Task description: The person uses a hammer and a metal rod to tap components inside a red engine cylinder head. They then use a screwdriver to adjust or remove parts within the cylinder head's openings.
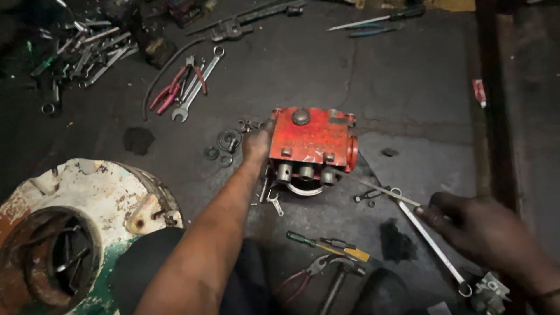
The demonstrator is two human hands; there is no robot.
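Observation:
A red metal block (312,143) with several steel plugs along its near side lies on the dark floor. My left hand (256,143) rests against the block's left edge, fingers on its corner. At the lower right, my right hand (472,224) grips a long thin ring spanner (431,242) that lies slanted across the floor. A thin metal rod (388,192) lies just left of that hand.
Washers and rings (226,143) sit left of the block. Pliers and a spanner (186,87) lie further back, and a heap of tools (81,52) fills the far left. A worn white drum (76,227) stands at the lower left. A screwdriver, pliers and hammer (326,259) lie near my knees.

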